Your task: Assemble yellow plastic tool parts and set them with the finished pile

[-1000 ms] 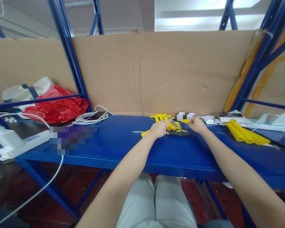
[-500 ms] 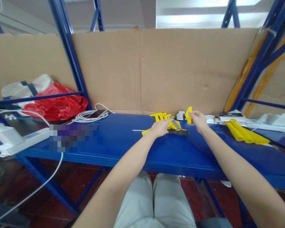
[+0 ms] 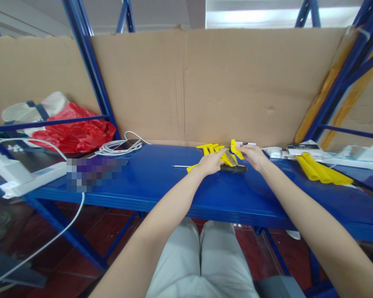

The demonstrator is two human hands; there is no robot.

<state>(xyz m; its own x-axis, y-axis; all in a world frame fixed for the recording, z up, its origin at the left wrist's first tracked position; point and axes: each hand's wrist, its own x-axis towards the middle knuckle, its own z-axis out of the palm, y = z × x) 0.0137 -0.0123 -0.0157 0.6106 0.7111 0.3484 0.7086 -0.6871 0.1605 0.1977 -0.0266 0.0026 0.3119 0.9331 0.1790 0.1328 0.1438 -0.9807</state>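
Note:
My left hand (image 3: 210, 162) rests closed on a yellow plastic piece (image 3: 227, 157) with a clear part, lying on the blue shelf (image 3: 149, 182). My right hand (image 3: 253, 156) pinches another small yellow piece (image 3: 237, 149) and holds it tilted just above the first one. Under both hands lies a screwdriver (image 3: 232, 168) with a black and yellow handle, its thin shaft pointing left. More yellow T-shaped pieces (image 3: 208, 147) lie just behind my left hand.
A coiled white cable (image 3: 119, 147) and a red plastic bag (image 3: 76, 132) sit at the left, with a white power strip (image 3: 27, 180) and charger. Yellow rolled strips (image 3: 321, 174) and white packets (image 3: 301, 149) lie at the right. A cardboard wall (image 3: 223, 87) backs the shelf.
My right hand picked a yellow piece up off the shelf, raised it upright, then brought it left toward the piece under my left hand. My left hand stayed put.

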